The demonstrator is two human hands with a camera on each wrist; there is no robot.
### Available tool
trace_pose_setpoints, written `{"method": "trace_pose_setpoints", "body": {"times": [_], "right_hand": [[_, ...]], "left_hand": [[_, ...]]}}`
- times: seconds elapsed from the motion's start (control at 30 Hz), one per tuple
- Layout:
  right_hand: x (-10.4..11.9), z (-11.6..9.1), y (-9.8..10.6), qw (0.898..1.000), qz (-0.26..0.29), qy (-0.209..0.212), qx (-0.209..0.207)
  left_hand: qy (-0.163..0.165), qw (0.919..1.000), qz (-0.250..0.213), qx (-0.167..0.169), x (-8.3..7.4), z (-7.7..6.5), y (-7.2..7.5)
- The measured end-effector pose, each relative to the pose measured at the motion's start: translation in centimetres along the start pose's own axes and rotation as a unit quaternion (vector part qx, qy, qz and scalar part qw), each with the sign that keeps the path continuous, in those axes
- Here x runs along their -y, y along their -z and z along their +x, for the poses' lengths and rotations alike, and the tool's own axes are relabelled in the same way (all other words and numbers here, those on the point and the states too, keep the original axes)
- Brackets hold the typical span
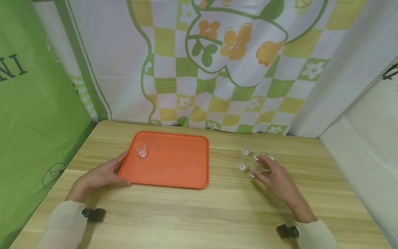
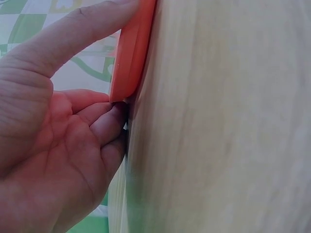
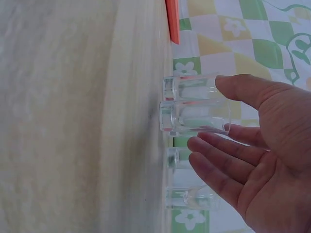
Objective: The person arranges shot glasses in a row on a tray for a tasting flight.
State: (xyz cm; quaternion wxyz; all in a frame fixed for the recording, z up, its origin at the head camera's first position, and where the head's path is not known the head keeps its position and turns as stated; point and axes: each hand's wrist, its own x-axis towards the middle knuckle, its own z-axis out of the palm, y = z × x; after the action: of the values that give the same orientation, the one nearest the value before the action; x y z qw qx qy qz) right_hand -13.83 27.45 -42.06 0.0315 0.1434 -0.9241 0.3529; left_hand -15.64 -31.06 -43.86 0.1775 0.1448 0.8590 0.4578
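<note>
An orange tray (image 1: 174,159) lies on the table, with one clear shot glass (image 1: 141,150) standing near its left side. My left hand (image 1: 107,174) holds the tray's near left corner. In the left wrist view its thumb reaches over the tray rim (image 2: 131,63), and its curled fingers (image 2: 109,124) lie against the edge. To the right stands a group of several clear shot glasses (image 1: 244,163). My right hand (image 1: 276,176) is around the nearest glass (image 3: 194,116), thumb on one side and fingers on the other, its grip looking loose. Part of the group is hidden behind that hand.
The wooden table (image 1: 186,214) meets a patterned curtain (image 1: 217,100) at its back edge. Green fabric (image 1: 37,110) hangs at the left, and a pale wall (image 1: 370,138) stands at the right. Bare wood separates the tray from the glasses.
</note>
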Motion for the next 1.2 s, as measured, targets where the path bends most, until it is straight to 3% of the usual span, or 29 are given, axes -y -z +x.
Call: {"method": "trace_pose_setpoints", "body": {"times": [0.37,0.7,1.2], "right_hand": [[-0.55,-0.02,-0.07,0.999,-0.024,-0.018,0.014],[-1.04,0.11,-0.39,1.0,-0.023,0.007,0.001],[-1.01,0.11,0.01,1.0,-0.018,0.011,0.006]], "left_hand": [[0.004,1.0,0.002,-0.001,0.05,-0.14,0.02],[0.003,1.0,0.009,-0.001,0.1,-0.09,0.09],[0.005,1.0,0.007,-0.001,-0.1,-0.02,0.08]]}}
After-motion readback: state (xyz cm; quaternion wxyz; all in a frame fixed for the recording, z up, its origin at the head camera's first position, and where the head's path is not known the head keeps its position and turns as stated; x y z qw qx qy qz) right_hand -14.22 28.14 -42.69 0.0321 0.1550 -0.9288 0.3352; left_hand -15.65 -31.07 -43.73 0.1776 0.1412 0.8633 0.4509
